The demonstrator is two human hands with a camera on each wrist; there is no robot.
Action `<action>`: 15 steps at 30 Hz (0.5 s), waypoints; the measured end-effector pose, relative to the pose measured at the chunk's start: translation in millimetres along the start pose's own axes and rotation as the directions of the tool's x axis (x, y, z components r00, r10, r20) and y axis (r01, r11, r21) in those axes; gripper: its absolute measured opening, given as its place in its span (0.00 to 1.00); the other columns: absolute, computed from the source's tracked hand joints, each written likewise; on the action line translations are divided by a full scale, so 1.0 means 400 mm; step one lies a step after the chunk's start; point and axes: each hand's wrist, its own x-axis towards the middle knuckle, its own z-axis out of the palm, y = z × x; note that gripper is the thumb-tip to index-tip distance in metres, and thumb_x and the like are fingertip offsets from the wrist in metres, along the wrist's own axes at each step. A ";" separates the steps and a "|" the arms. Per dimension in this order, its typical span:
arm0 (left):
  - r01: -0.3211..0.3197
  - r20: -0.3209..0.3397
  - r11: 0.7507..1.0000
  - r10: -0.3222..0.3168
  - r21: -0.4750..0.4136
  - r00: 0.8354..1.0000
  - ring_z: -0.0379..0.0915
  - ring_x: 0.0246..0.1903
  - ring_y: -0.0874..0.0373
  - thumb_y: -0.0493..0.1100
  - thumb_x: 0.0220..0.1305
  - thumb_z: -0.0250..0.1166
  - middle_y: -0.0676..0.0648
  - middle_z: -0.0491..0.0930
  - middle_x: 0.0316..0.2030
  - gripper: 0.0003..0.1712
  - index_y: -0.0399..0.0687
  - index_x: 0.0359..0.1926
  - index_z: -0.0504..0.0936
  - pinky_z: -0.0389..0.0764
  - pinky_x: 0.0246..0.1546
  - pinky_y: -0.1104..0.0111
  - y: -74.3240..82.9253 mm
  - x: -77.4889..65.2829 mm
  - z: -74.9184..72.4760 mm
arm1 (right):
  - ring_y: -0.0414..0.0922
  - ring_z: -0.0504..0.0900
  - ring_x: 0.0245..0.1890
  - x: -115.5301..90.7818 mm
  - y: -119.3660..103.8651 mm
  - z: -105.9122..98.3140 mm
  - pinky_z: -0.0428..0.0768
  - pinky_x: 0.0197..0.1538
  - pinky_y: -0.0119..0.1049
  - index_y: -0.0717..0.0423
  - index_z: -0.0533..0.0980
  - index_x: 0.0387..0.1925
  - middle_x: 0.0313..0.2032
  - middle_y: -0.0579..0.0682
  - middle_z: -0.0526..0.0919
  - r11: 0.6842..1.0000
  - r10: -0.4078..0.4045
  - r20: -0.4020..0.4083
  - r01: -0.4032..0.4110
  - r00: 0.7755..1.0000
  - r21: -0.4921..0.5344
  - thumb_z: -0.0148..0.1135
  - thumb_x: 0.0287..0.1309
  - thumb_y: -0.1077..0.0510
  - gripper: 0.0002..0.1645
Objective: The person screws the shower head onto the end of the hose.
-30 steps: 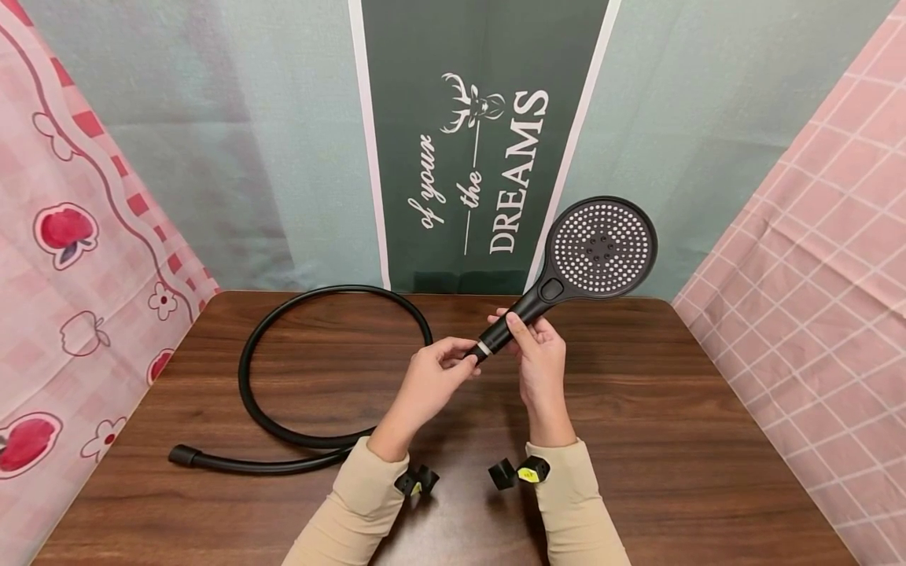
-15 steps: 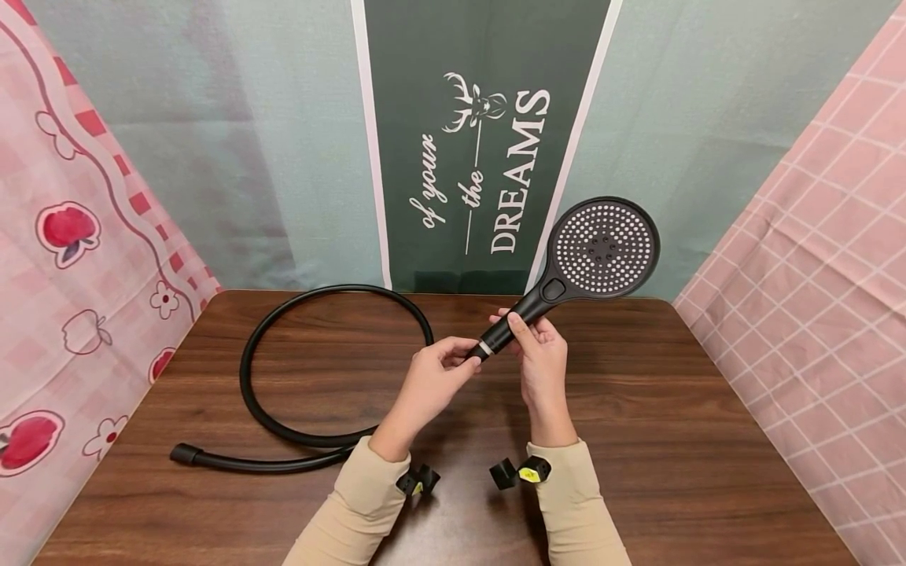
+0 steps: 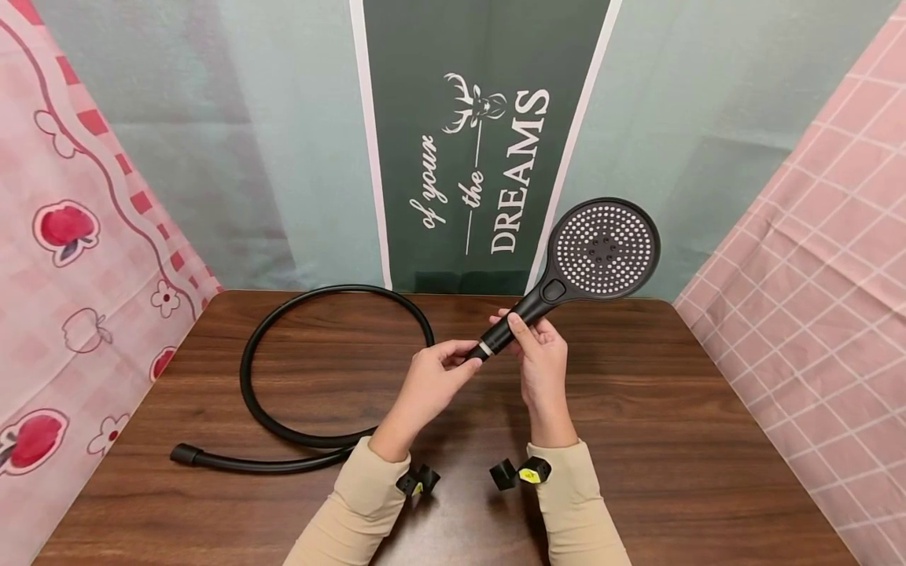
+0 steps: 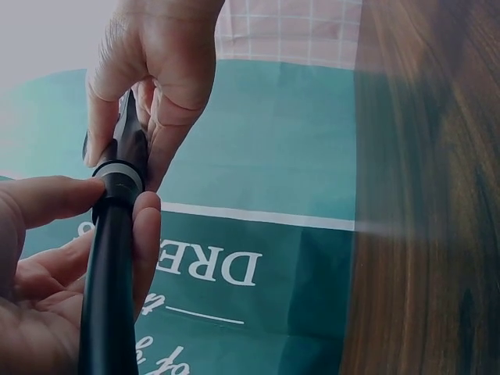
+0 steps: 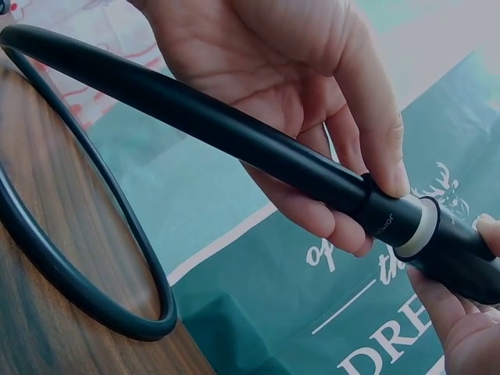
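Observation:
My right hand [image 3: 543,369] grips the handle of a black shower head [image 3: 604,248], its round spray face with white nozzles turned up toward the head camera. My left hand [image 3: 433,385] pinches the end fitting [image 5: 391,219] of a black shower hose [image 3: 333,289] between thumb and fingers. The fitting sits in line with the handle's lower end, and a pale ring [image 5: 422,228] shows between the two. In the left wrist view the hose [image 4: 108,305] runs back from the fitting beneath the left thumb. Both pieces are held above the table.
The hose lies in a large loop on the wooden table [image 3: 672,472], its other end fitting [image 3: 185,454] at the left. A green cloth with white lettering [image 3: 488,157] hangs behind. Patterned pink cloths [image 3: 814,275] stand along both sides.
Both hands, the shower head and the hose shift very slightly to the right early on, then stay nearly still. The grips look the same throughout.

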 end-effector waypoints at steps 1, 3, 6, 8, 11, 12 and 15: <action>0.000 0.001 1.000 0.000 0.000 1.000 0.83 0.39 0.56 0.40 0.66 0.66 0.42 0.86 0.43 0.16 0.43 0.53 0.85 0.83 0.40 0.66 -0.001 0.000 0.000 | 0.41 0.90 0.37 0.000 0.000 0.000 0.85 0.43 0.32 0.64 0.78 0.45 0.34 0.49 0.90 1.000 0.001 -0.001 -0.001 1.000 0.000 0.61 0.66 0.63 0.09; -0.003 0.001 1.000 0.003 0.004 1.000 0.83 0.39 0.56 0.41 0.66 0.66 0.42 0.86 0.43 0.16 0.44 0.53 0.85 0.83 0.40 0.66 -0.002 0.001 0.000 | 0.41 0.90 0.38 0.000 0.000 0.001 0.85 0.43 0.32 0.64 0.77 0.46 0.35 0.49 0.90 1.000 0.004 -0.001 -0.004 1.000 0.000 0.61 0.66 0.63 0.09; -0.015 -0.005 1.000 0.015 0.016 1.000 0.81 0.39 0.56 0.41 0.66 0.67 0.43 0.85 0.41 0.15 0.44 0.53 0.85 0.83 0.41 0.66 -0.003 0.001 0.000 | 0.41 0.90 0.37 -0.001 0.001 0.002 0.85 0.43 0.32 0.64 0.77 0.46 0.34 0.50 0.90 1.000 0.007 -0.003 -0.007 1.000 0.000 0.61 0.66 0.63 0.09; -0.026 -0.011 0.999 0.026 0.027 1.000 0.81 0.39 0.56 0.41 0.66 0.67 0.43 0.85 0.41 0.15 0.45 0.52 0.85 0.83 0.41 0.66 -0.004 0.001 0.001 | 0.41 0.90 0.37 0.000 0.002 0.002 0.85 0.43 0.32 0.63 0.78 0.45 0.34 0.50 0.90 1.000 0.007 -0.005 -0.007 1.000 0.004 0.61 0.66 0.63 0.09; -0.038 -0.017 0.999 0.039 0.038 0.999 0.80 0.39 0.56 0.41 0.66 0.67 0.43 0.85 0.41 0.14 0.45 0.52 0.85 0.83 0.42 0.65 -0.005 0.000 0.002 | 0.41 0.90 0.37 0.001 0.003 0.003 0.85 0.43 0.32 0.62 0.78 0.44 0.34 0.49 0.90 1.000 0.005 -0.011 -0.005 1.000 0.008 0.61 0.66 0.64 0.07; -0.040 -0.018 0.998 0.041 0.037 0.999 0.81 0.39 0.56 0.41 0.66 0.67 0.43 0.86 0.41 0.14 0.45 0.52 0.85 0.83 0.42 0.65 -0.005 0.000 0.002 | 0.41 0.90 0.37 0.001 0.003 0.003 0.85 0.43 0.32 0.61 0.79 0.44 0.34 0.50 0.90 1.000 0.003 -0.013 -0.003 1.000 0.011 0.61 0.66 0.64 0.07; -0.040 -0.013 0.999 0.040 0.022 0.999 0.82 0.39 0.54 0.41 0.66 0.67 0.43 0.86 0.41 0.15 0.45 0.52 0.85 0.83 0.41 0.65 -0.006 -0.001 0.002 | 0.41 0.90 0.37 0.002 0.004 0.003 0.85 0.43 0.32 0.60 0.79 0.43 0.34 0.49 0.90 1.000 0.000 -0.014 0.000 1.000 0.013 0.61 0.66 0.64 0.06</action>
